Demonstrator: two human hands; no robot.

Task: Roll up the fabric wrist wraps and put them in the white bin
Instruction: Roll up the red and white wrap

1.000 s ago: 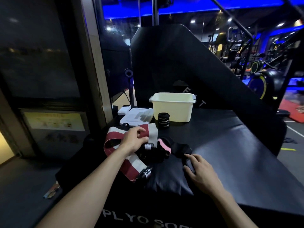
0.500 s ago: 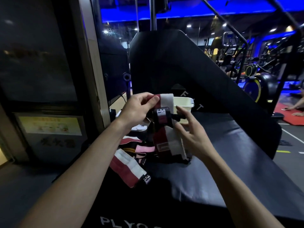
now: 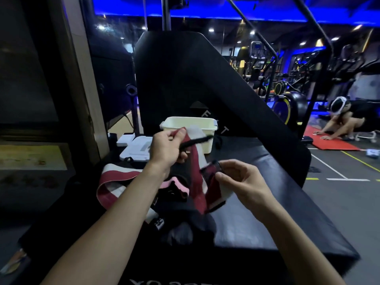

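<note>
Wrap (image 3: 197, 173) hangs unrolled, pinched between left hand (image 3: 167, 148) and right hand (image 3: 239, 179); others lie on the desk (image 3: 267, 202), bin (image 3: 191, 123) apparently unfilled.

left hand (image 3: 167, 148) raised, grip closed, right hand (image 3: 242, 179) lower, apparently pinching

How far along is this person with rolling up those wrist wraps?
Early on, it seems. Nothing shows above the rim of the white plastic bin; its inside is hidden. In hand: the left hand holds the upper end of a red and white fabric wrist wrap, while the right hand pinches its lower end. Left: another red and white striped wrap and a pink and black one lie unrolled on the black padded box.
</note>
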